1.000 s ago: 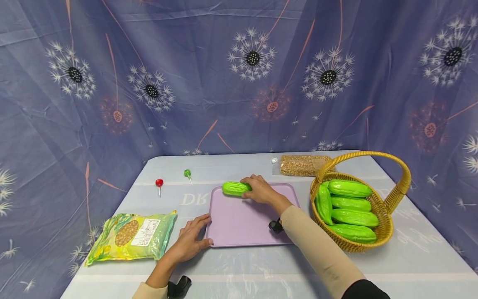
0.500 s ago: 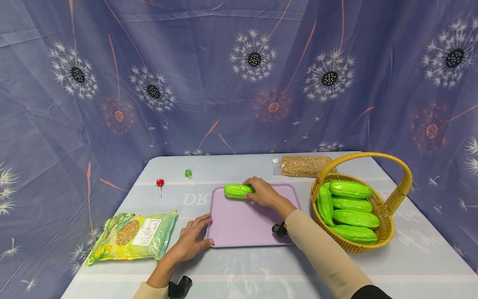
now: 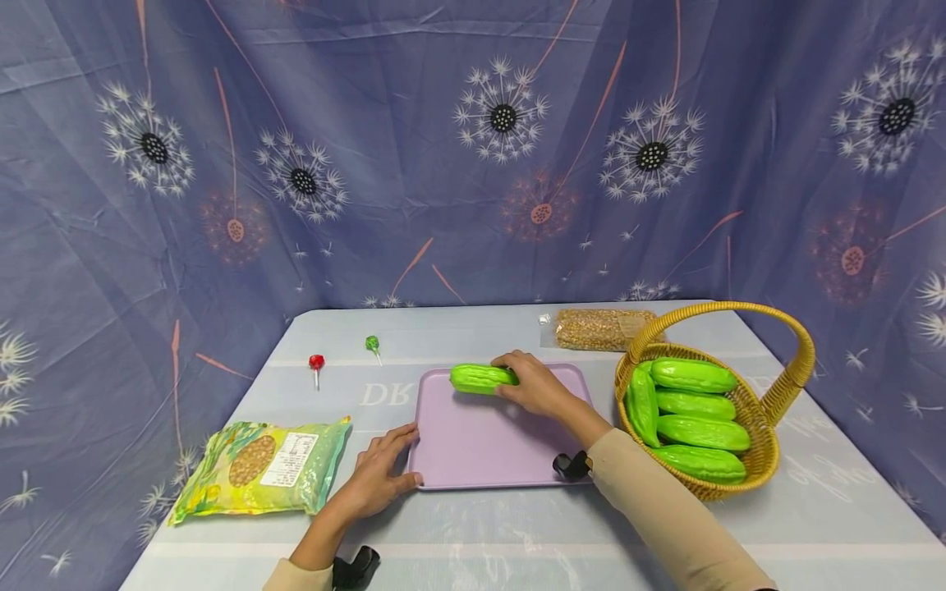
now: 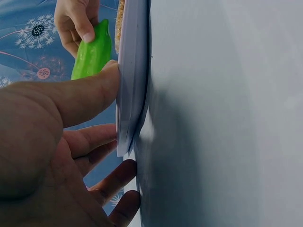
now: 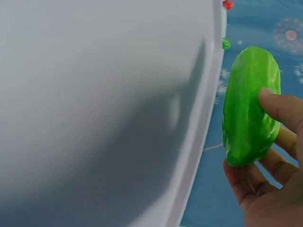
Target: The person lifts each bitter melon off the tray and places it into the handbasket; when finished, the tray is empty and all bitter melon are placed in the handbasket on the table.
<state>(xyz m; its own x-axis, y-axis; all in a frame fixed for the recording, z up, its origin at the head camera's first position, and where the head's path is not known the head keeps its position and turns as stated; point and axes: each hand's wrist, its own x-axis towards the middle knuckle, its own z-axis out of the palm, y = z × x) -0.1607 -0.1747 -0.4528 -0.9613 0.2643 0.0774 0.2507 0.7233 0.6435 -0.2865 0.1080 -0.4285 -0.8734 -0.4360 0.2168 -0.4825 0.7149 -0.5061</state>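
A bright green, ridged bitter melon (image 3: 476,378) lies crosswise over the far part of the lilac tray (image 3: 488,447). My right hand (image 3: 535,386) grips its right end, thumb (image 5: 279,106) on one side and fingers (image 5: 251,182) on the other. In the right wrist view the melon shows beyond the tray's far rim, against the blue cloth. My left hand (image 3: 377,476) rests at the tray's left edge, fingers spread and relaxed. Its thumb (image 4: 90,94) touches the rim near the front corner in the left wrist view.
A wicker basket (image 3: 769,427) with several more bitter melons stands right of the tray. Behind lies a clear packet of yellow kernels (image 3: 599,328). Left are a yellow-green bag (image 3: 259,468), a red lollipop (image 3: 316,363) and a green lollipop (image 3: 373,343). A patterned cloth hangs behind.
My right hand has moved a little to the right over the tray, with the bitter melon in its grip. The left hand has stayed at the tray's edge.
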